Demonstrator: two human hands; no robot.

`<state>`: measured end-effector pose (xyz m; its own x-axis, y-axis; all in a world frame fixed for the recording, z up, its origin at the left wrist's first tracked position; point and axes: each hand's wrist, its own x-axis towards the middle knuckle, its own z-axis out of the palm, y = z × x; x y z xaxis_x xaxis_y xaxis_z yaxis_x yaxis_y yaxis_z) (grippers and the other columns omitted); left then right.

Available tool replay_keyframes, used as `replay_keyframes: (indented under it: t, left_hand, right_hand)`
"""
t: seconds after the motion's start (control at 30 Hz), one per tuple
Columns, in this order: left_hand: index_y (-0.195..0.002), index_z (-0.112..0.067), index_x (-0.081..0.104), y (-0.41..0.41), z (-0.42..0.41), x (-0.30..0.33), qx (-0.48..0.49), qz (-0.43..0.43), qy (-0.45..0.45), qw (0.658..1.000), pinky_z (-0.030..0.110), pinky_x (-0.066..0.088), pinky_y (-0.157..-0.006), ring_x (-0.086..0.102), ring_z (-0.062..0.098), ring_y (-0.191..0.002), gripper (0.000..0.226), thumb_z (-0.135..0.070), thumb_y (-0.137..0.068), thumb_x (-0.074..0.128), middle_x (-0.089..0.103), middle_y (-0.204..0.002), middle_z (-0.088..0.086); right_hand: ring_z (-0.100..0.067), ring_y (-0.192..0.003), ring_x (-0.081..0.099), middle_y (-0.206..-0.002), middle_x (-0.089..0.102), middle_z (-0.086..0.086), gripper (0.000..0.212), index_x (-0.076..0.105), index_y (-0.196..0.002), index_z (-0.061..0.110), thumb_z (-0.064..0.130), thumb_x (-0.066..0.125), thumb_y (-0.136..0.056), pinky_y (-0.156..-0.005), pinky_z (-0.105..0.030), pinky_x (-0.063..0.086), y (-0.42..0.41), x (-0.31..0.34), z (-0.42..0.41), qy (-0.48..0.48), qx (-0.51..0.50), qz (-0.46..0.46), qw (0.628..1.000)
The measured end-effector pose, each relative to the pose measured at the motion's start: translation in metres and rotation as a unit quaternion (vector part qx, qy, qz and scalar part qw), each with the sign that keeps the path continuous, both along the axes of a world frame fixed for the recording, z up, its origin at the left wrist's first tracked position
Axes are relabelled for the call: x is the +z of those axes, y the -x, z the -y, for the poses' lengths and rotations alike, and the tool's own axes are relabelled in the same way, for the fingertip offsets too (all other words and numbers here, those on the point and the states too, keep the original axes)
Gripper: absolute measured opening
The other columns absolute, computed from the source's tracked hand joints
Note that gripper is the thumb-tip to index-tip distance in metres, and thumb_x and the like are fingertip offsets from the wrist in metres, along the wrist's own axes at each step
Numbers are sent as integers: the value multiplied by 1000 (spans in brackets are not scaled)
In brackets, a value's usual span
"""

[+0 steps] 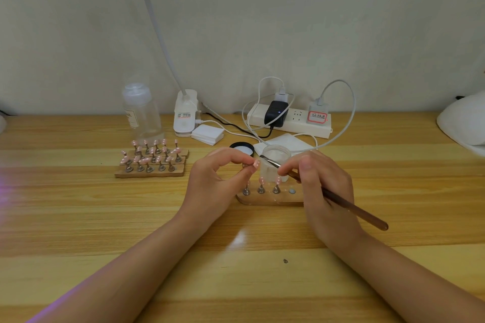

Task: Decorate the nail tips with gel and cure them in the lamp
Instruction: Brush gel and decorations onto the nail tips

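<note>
Wooden desk (78, 217): left hand (212, 186) pinches a nail tip (256, 164), right hand (320, 186) grips the brush (349, 207); jar (275, 165) at twelve o'clock could tip if nudged.

left hand (215, 178): fingers curled, thumb and forefinger pinched at the tips, palm turned inward | right hand (320, 186): fingers curled in a pen grip, thumb on top | forearms: both bare, reaching forward from the lower edge and converging toward the middle | hands: near each other, not touching
</note>
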<state>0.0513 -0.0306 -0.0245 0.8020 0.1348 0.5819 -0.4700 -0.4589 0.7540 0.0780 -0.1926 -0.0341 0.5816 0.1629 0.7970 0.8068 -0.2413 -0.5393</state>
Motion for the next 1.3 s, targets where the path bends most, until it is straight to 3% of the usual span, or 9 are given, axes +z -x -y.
replay_keyframes:
  t: [0.27, 0.4, 0.6, 0.77, 0.97, 1.3]
  left_hand:
    - [-83, -22, 68, 0, -1, -1, 5, -4, -7, 1000, 7, 41, -77, 59, 3, -84, 21, -4, -73, 72, 66, -83, -9]
    - [-81, -22, 69, 0, 0, 0, 8, -4, -9, 1000, 5, 40, -77, 59, 1, -84, 18, -7, -73, 73, 66, -82, -9]
    - [-79, -29, 67, -1, 0, -1, 10, 3, -6, 1000, 5, 40, -76, 59, 0, -82, 24, -7, -72, 73, 65, -81, -8]
    - [-80, -29, 66, -2, 0, -2, 13, 8, -12, 1000, 4, 40, -76, 58, -4, -83, 29, -3, -71, 74, 65, -82, -9]
    - [-79, -31, 66, -2, -1, -3, 17, 9, -13, 1000, 4, 39, -76, 58, -3, -82, 27, -6, -72, 74, 64, -82, -11]
    - [-81, -24, 68, -2, 0, -3, 13, 7, -10, 1000, 5, 40, -76, 58, -3, -82, 24, -3, -71, 74, 65, -82, -8]
  right_hand:
    - [-14, -64, 56, -64, 62, 3, 53, 66, -69, 10, 34, 29, -100, -65, -32, 41, 0, -2, 0, 27, 5, 44, 999]
    - [-7, -62, 53, -62, 62, 4, 47, 65, -64, 10, 18, 31, -95, -68, -26, 40, 1, -2, 0, -3, 9, 52, 999]
    - [-9, -69, 57, -67, 61, 4, 40, 64, -72, 12, 25, 32, -94, -66, -36, 45, 0, -1, -1, 5, 2, -11, 1000]
    - [-13, -67, 57, -63, 62, 1, 45, 65, -69, 11, 27, 32, -94, -69, -33, 42, 2, 0, -2, 25, 0, -1, 1000]
    - [-6, -61, 53, -58, 62, 2, 49, 64, -60, 8, 19, 31, -94, -68, -25, 39, 3, -1, -1, 4, 3, 24, 1000]
    - [-12, -69, 57, -65, 61, 3, 43, 64, -69, 13, 28, 32, -94, -70, -33, 42, 0, -1, -2, 28, -2, -13, 1000]
